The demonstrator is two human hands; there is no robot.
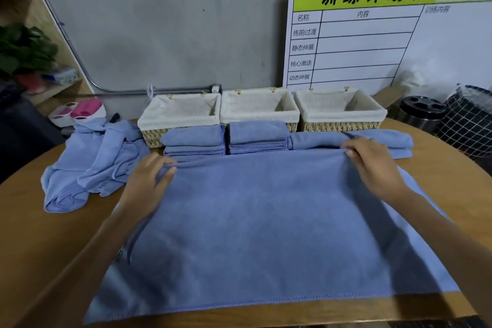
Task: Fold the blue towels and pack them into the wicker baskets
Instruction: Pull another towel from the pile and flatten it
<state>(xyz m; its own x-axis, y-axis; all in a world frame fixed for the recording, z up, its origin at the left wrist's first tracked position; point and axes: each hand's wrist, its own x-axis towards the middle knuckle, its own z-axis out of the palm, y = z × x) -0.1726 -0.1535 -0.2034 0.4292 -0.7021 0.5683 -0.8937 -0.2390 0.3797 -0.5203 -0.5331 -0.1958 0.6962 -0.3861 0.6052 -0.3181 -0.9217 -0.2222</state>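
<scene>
Pinching the far corners of the spread towel, left hand and right hand align its fold before the baskets.

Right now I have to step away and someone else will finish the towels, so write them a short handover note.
Left hand and right hand each pinch a far corner of the flat towel on the table; keep that grip.
Three folded piles sit in front of the three baskets.
Done: those piles are folded.
Left: finish folding this towel, fold the crumpled heap on the left, then pack everything, since all the baskets are empty.
</scene>
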